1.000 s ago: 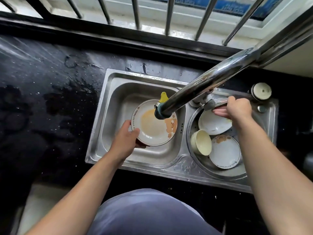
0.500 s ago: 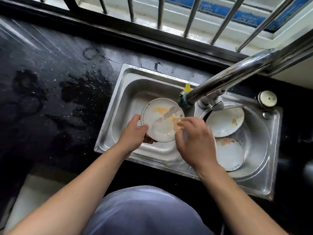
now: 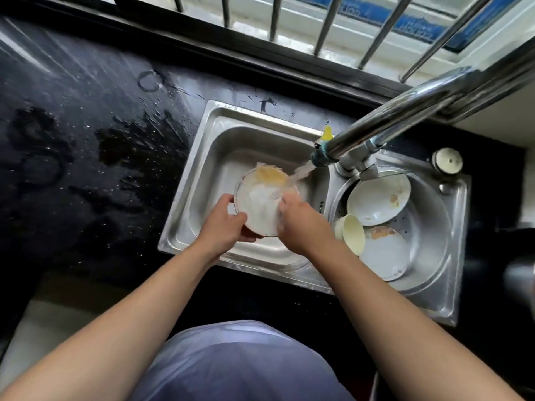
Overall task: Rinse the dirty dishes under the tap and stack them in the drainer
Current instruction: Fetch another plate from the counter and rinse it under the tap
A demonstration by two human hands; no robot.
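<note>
A black countertop [image 3: 86, 140], wet with splashes, runs below a barred window and holds a steel double sink [image 3: 179, 227]. Over the left basin the left hand [image 3: 221, 224] grips the near rim of a plate [image 3: 260, 204], thumb on top. The plate carries a yellow smear and sits under the running tap [image 3: 390, 120]. The right hand [image 3: 301, 224] lays its fingers on the plate's face, blurred by water. In the round right basin [image 3: 434, 241] a tipped cup [image 3: 351, 233] touches two soiled dishes [image 3: 376, 201].
</note>
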